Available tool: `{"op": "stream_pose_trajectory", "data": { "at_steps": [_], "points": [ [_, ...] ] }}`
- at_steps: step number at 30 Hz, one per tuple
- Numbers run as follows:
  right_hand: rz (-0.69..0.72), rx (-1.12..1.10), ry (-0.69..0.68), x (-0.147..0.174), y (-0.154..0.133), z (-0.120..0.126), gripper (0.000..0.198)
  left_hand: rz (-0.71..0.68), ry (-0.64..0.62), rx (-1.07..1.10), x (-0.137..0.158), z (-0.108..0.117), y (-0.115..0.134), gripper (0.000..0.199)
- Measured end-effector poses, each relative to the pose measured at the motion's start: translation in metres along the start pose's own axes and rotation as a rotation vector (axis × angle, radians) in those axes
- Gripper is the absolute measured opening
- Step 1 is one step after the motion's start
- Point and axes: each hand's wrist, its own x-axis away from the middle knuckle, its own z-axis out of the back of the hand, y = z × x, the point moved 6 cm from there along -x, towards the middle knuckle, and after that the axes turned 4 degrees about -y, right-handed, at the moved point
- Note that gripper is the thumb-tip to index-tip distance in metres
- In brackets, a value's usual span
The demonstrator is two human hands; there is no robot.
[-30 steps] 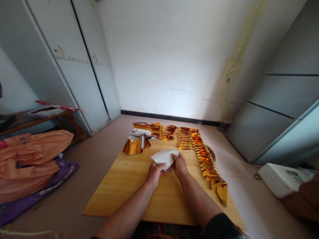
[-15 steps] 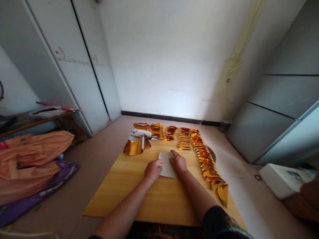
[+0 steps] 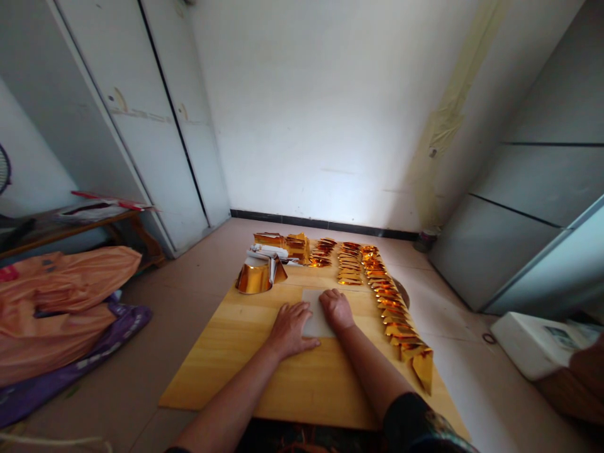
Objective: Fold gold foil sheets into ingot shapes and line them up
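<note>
A pale grey-white sheet of paper (image 3: 317, 322) lies flat on the wooden board (image 3: 226, 352) in front of me. My left hand (image 3: 291, 330) rests at its left edge, fingers spread and thumb stretched along the near edge. On the right side of the sheet, my right hand (image 3: 336, 309) presses down with its fingers curled in; its fingertips are hidden. Beyond the hands stand folded gold foil pieces in rows: a short row (image 3: 323, 253), a middle row (image 3: 350, 264) and a long row (image 3: 389, 302) down the right edge.
A curved gold foil stack (image 3: 255, 279) stands at the board's left corner, with white paper packs (image 3: 267, 251) and more gold foil bundles (image 3: 296, 246) behind. Orange and purple bags (image 3: 70, 308) lie on the floor at left. A white box (image 3: 528, 343) is at right, near the grey refrigerator (image 3: 528, 189).
The sheet has gone from slightly raised to flat on the board. My left hand has let go of its edge and spread out; my right hand's fingers have curled in.
</note>
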Motion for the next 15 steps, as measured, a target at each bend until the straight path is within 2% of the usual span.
{"op": "stream_pose_trajectory", "data": {
  "at_steps": [2, 7, 12, 15],
  "points": [
    [-0.016, -0.033, 0.023, 0.001, 0.002, 0.000, 0.021, -0.006, -0.024, 0.020, 0.000, -0.001, -0.002, 0.054],
    [-0.018, -0.216, 0.068, 0.006, 0.009, -0.003, 0.022, -0.059, 0.025, 0.014, -0.001, 0.000, -0.002, 0.038],
    [0.013, -0.624, 0.136, 0.012, 0.025, -0.005, 0.020, -0.049, 0.043, 0.010, -0.005, -0.001, -0.005, 0.022],
    [0.005, -0.826, 0.129, 0.022, 0.033, -0.002, 0.031, -0.033, 0.055, 0.012, -0.009, 0.000, -0.005, 0.020]
  ]
}}
